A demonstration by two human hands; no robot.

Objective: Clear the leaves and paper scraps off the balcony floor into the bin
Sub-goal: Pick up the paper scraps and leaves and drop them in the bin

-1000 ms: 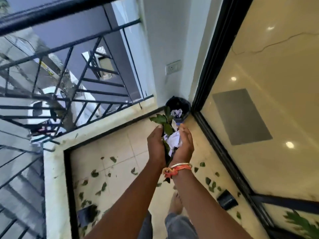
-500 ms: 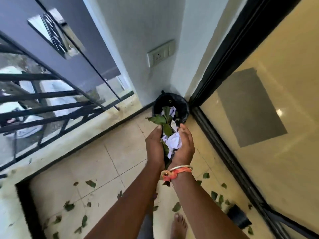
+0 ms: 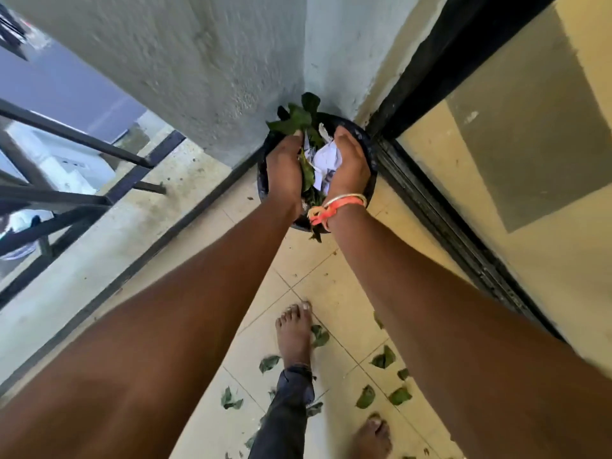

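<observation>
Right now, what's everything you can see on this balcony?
bin: one, black, in the corner between wall and door frame.
bundle of leaves and paper: one, green and white, held over the bin.
loose leaves: several, green, scattered on the floor tiles.
railing: one, black, at the left.
glass door: one, black-framed, on the right.
wrist thread: one, orange, on the right wrist beside a pale bangle.
feet: two, bare, on the tiles.
left hand: one, fingers curled round the bundle's left side.
right hand: one, fingers curled round its right side.
</observation>
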